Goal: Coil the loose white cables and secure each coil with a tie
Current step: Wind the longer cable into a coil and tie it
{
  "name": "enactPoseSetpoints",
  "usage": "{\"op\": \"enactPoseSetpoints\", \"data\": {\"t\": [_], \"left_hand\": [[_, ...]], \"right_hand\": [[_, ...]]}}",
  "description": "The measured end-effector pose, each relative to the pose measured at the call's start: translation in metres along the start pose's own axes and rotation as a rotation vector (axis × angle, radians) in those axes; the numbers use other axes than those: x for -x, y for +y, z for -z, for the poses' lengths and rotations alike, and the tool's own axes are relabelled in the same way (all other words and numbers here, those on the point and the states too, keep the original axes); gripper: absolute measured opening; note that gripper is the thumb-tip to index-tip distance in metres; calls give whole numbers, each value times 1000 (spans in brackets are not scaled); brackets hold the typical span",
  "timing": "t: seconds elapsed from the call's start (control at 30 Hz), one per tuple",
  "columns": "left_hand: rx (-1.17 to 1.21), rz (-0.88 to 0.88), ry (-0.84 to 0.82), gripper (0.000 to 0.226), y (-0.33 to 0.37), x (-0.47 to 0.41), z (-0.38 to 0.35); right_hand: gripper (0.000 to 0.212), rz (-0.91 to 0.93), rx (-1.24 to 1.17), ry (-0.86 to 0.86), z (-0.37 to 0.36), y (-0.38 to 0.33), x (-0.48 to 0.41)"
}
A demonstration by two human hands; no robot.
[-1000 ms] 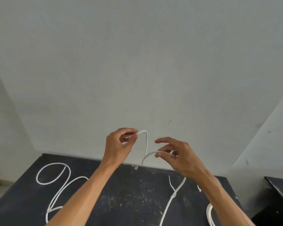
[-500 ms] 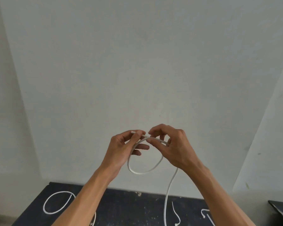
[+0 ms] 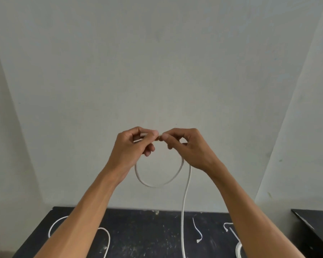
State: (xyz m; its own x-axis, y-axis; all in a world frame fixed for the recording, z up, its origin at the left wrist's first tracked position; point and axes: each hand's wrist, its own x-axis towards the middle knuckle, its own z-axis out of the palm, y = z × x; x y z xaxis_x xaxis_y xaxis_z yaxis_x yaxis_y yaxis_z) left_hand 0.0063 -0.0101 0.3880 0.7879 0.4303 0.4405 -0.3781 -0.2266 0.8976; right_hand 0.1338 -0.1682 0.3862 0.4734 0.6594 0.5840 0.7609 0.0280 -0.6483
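I hold a white cable [image 3: 158, 184] raised in front of the wall, bent into one round loop below my hands. My left hand [image 3: 132, 148] pinches the cable end between thumb and forefinger. My right hand [image 3: 189, 147] pinches the cable right beside it, fingertips nearly touching. From under my right hand the rest of the cable hangs straight down to the black table [image 3: 149, 237]. Another loose white cable [image 3: 105, 237] lies on the table at the left, partly hidden by my left forearm. Thin white ties [image 3: 197, 230] lie on the table at the right.
A pale wall fills the view behind my hands. Part of a white coil [image 3: 238, 248] shows at the table's right, beside my right forearm. A second dark surface [image 3: 317, 224] stands at the far right edge.
Both hands have risen and come together. The short arch of cable has been closed into a full loop, which has grown larger. The view has tilted up, showing less table.
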Motion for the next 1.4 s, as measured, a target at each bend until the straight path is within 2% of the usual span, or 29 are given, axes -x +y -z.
{"op": "enactPoseSetpoints", "data": {"t": [0.1, 0.2, 0.27, 0.33, 0.43, 0.57, 0.73, 0.83, 0.93, 1.03, 1.13, 1.23, 1.4], "left_hand": [[-117, 241, -241, 22, 12, -1, 13], [-342, 452, -438, 43, 19, -2, 17], [-421, 498, -510, 55, 19, -1, 17], [-323, 467, -542, 49, 18, 0, 20], [7, 398, -488, 40, 14, 1, 29], [388, 439, -374, 39, 11, 1, 46], [642, 427, -297, 39, 15, 4, 79], [662, 416, -268, 39, 17, 6, 94], [573, 483, -295, 35, 13, 11, 95], [509, 599, -399, 31, 7, 17, 85], [510, 626, -454, 31, 2, 23, 70], [564, 530, -386, 45, 1, 26, 55], [654, 299, -241, 50, 17, 22, 41]], "right_hand": [[13, 61, 76, -88, 1, 1, 1], [12, 128, 137, -172, -1, 0, 0], [12, 122, 120, -183, -5, -1, -2], [14, 90, 86, -153, -9, -2, -3], [14, 48, 16, -84, -8, 4, -5], [12, -66, -27, -73, -4, 21, 3], [32, -215, -262, -129, 13, 47, 27], [31, -275, -356, -93, 20, 59, 43], [29, -251, -411, 103, 17, 57, 42], [24, -223, -400, 317, 13, 48, 31], [28, -243, -314, 428, 2, 41, 21], [31, -278, -158, 410, -21, 38, 21], [29, -339, 9, 162, -63, 34, 41]]}}
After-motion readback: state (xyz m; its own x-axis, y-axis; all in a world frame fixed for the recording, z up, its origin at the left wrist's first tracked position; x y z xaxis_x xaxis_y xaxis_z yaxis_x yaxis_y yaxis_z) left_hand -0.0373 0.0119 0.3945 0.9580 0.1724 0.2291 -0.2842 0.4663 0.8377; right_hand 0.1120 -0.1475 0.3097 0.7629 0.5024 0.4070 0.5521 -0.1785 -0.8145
